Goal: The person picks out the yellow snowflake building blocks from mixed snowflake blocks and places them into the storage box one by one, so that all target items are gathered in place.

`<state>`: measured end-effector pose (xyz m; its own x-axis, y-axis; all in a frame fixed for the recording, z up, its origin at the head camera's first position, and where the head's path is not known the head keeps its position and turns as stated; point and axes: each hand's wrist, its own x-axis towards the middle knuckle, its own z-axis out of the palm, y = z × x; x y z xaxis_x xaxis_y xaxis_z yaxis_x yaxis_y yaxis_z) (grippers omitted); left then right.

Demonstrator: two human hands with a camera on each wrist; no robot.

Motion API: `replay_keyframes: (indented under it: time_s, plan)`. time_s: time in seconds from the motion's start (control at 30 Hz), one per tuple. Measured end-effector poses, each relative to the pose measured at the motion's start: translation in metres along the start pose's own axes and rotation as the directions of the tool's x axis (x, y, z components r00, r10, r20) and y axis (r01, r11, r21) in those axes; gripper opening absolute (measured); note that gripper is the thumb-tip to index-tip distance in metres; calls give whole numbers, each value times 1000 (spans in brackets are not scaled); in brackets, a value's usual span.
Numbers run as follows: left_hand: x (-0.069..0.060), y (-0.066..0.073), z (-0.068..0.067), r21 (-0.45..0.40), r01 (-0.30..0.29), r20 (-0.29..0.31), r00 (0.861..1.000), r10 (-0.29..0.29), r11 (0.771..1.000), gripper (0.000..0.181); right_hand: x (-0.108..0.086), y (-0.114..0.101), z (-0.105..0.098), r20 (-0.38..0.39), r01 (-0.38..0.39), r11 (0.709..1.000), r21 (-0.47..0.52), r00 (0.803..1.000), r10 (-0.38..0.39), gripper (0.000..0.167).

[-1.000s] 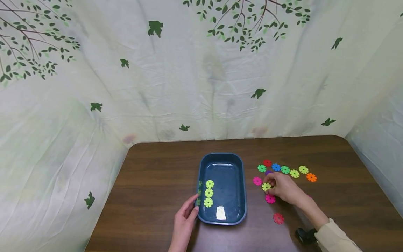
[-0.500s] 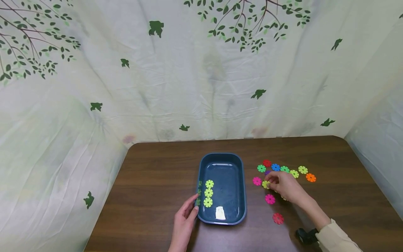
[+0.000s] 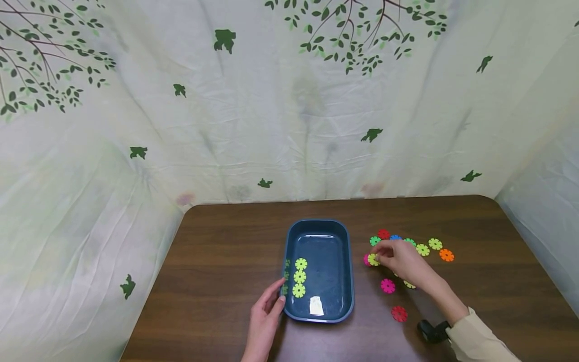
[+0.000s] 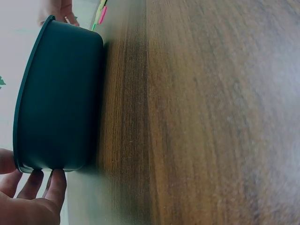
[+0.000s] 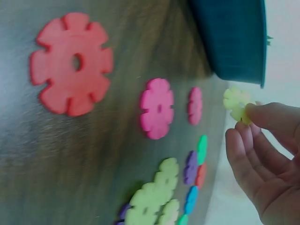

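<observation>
My right hand (image 3: pixel 404 259) pinches a yellow-green flower-shaped disc (image 3: pixel 372 260) between thumb and fingertips. In the right wrist view this pinched yellow-green disc (image 5: pixel 233 99) is held up off the table. My left hand (image 3: pixel 264 319) grips the near left rim of a dark blue tray (image 3: pixel 351 266). The left wrist view has the fingertips (image 4: pixel 57 180) against the tray's outer wall, with the thumb at its rim. Inside the tray, three yellow-green discs (image 3: pixel 300 277) lie in a column along the left side.
Loose flower discs lie right of the tray: a red one (image 3: pixel 399 313), a pink one (image 3: pixel 388 286), an orange one (image 3: pixel 446 255) and several others. Some are hidden under the right hand. A black device (image 3: pixel 432 332) sits at the right wrist. A patterned curtain (image 3: pixel 280 125) stands behind the table.
My right hand has picked up the yellow-green disc and moved it slightly left, over the pink disc. My left hand and the tray have stayed in place.
</observation>
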<state>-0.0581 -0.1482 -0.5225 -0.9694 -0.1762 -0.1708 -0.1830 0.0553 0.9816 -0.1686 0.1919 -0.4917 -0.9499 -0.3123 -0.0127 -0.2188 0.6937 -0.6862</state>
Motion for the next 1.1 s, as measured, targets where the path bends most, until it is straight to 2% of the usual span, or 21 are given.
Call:
replay_keyframes:
  time_s: [0.53, 0.93, 1.1]
  plan:
    - [0, 0, 0, -11, -1, 0, 1000, 1, 1000, 39, 12, -34, -12, -67, 105, 993, 49, 993, -102, 18]
    - [0, -1, 0, -21, -8, 5, 1000, 8, 1000, 39, 26, -66, -8, -39, 113, 985, 129, 993, -109, 15]
    - [0, -2, 0, -34, -7, 15, 1000, 8, 999, 39, 34, -75, -3, -1, 102, 986, 133, 995, -102, 13]
